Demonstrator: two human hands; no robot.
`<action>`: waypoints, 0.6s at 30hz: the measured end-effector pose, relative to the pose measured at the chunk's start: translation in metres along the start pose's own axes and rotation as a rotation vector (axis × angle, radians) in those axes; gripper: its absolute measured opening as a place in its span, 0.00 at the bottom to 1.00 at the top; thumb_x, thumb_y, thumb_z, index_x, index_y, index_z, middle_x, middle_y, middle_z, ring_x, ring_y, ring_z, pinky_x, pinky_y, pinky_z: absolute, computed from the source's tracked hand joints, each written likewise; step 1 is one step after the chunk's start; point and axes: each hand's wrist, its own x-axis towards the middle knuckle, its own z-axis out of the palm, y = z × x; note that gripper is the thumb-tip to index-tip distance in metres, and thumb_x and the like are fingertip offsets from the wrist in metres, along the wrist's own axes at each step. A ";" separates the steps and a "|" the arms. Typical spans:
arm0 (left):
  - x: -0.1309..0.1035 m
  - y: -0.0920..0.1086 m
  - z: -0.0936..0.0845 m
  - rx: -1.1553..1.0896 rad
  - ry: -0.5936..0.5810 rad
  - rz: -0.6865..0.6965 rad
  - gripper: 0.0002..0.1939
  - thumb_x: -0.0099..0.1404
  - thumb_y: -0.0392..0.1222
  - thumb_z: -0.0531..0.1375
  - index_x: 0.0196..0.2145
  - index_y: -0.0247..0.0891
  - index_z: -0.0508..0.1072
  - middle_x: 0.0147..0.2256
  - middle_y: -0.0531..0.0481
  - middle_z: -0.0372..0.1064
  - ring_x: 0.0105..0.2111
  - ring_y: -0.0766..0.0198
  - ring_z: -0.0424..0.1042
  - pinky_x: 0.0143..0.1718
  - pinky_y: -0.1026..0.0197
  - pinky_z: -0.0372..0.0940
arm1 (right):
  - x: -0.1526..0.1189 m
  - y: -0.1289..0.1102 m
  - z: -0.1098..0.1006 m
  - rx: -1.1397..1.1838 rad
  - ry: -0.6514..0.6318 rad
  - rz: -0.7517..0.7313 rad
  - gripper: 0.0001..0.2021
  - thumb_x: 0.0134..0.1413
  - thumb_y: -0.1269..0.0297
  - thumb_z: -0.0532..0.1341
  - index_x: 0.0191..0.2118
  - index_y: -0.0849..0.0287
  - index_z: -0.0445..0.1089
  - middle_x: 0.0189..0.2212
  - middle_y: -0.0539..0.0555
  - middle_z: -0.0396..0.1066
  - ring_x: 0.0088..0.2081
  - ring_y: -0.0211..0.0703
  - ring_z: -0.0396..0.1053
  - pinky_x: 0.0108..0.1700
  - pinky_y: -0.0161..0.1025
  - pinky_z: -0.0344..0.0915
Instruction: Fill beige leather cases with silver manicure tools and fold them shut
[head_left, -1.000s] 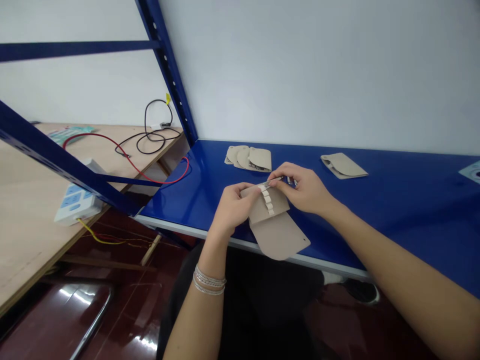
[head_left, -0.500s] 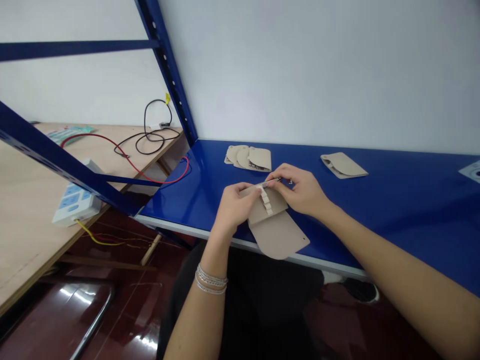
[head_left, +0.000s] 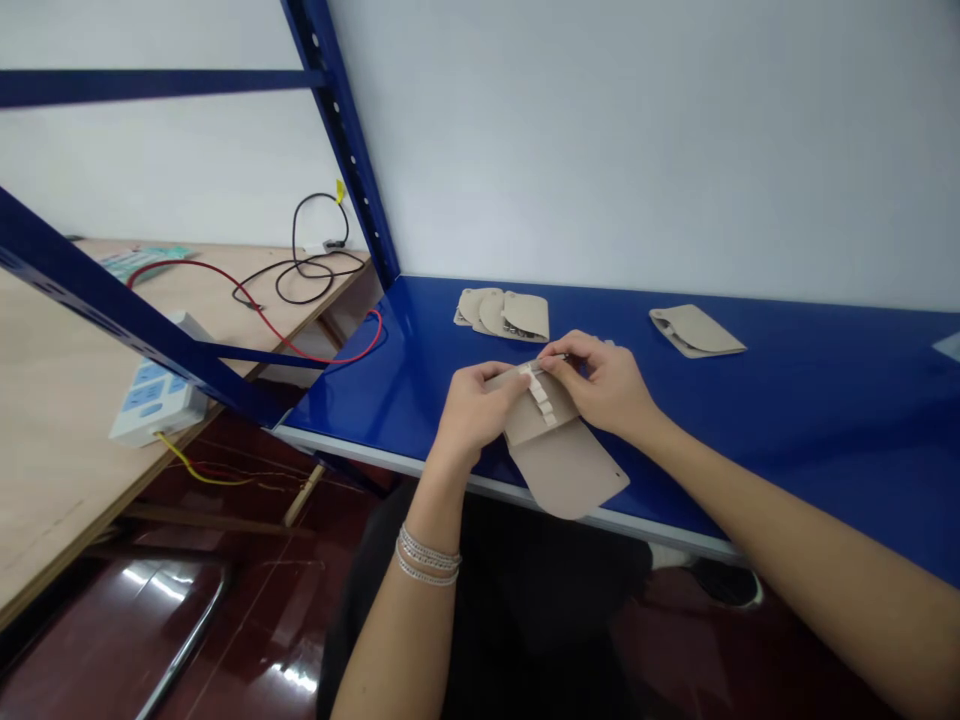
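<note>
A beige folding pouch lies open with its rounded flap hanging toward me over the table's front edge. A strip of white elastic loops runs down its inner panel. My left hand is closed on the pouch's left side, thumb pressed beside the top of the strip. At the pouch's upper edge, my right hand pinches a slim metal tool, mostly hidden by the fingers; its kind cannot be made out. Both hands are close together at the top of the strip.
Several overlapping beige pouches lie behind my hands on the blue tabletop. Another folded pouch rests to the right. At left are a blue metal frame, a power strip, and red and black cables.
The slim metal tool, whose end stuck out by my right fingers, is now more hidden, and the right fingers are closer to the strip's top. The view has shifted slightly.
</note>
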 end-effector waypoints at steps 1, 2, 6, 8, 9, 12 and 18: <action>0.000 0.000 0.000 0.007 0.002 0.004 0.16 0.54 0.48 0.64 0.34 0.31 0.78 0.30 0.47 0.74 0.28 0.66 0.67 0.30 0.66 0.61 | 0.000 0.000 0.001 0.000 0.001 0.002 0.09 0.59 0.59 0.58 0.33 0.56 0.73 0.30 0.53 0.72 0.28 0.40 0.64 0.30 0.39 0.59; 0.000 0.000 0.000 0.013 0.006 0.006 0.16 0.54 0.47 0.64 0.34 0.31 0.78 0.30 0.48 0.73 0.28 0.66 0.67 0.29 0.66 0.61 | -0.001 0.000 0.001 -0.001 0.004 0.001 0.09 0.59 0.59 0.58 0.33 0.56 0.73 0.30 0.52 0.72 0.28 0.40 0.64 0.30 0.39 0.59; 0.000 0.000 0.004 0.017 0.026 -0.017 0.14 0.54 0.46 0.64 0.31 0.31 0.77 0.28 0.48 0.73 0.27 0.67 0.66 0.28 0.66 0.60 | -0.001 0.000 0.003 -0.007 0.022 -0.007 0.09 0.59 0.60 0.58 0.32 0.55 0.73 0.30 0.53 0.72 0.29 0.41 0.65 0.31 0.39 0.60; 0.000 -0.001 0.006 -0.002 0.030 -0.041 0.13 0.53 0.45 0.64 0.30 0.31 0.77 0.27 0.49 0.72 0.26 0.67 0.65 0.28 0.66 0.60 | -0.001 -0.001 0.003 0.000 0.029 -0.008 0.09 0.59 0.59 0.57 0.32 0.55 0.73 0.31 0.53 0.72 0.29 0.42 0.66 0.32 0.40 0.61; 0.001 -0.002 0.007 -0.013 0.035 -0.049 0.12 0.53 0.45 0.64 0.30 0.32 0.77 0.27 0.49 0.72 0.26 0.67 0.65 0.27 0.66 0.60 | 0.000 0.000 0.002 0.006 0.020 -0.007 0.10 0.60 0.59 0.57 0.32 0.55 0.73 0.31 0.53 0.72 0.30 0.42 0.66 0.32 0.40 0.61; 0.002 -0.006 0.007 -0.030 0.054 -0.042 0.12 0.53 0.45 0.63 0.30 0.33 0.78 0.27 0.49 0.73 0.26 0.67 0.66 0.28 0.66 0.60 | 0.002 0.001 -0.001 0.019 -0.041 -0.020 0.10 0.60 0.59 0.58 0.33 0.56 0.73 0.31 0.53 0.73 0.30 0.41 0.67 0.32 0.40 0.62; 0.001 -0.003 0.003 -0.071 0.031 -0.085 0.12 0.52 0.45 0.64 0.30 0.32 0.78 0.27 0.48 0.73 0.26 0.66 0.66 0.28 0.65 0.60 | 0.004 0.002 -0.006 0.030 -0.084 -0.095 0.08 0.59 0.60 0.59 0.34 0.54 0.75 0.32 0.53 0.74 0.32 0.43 0.67 0.33 0.41 0.62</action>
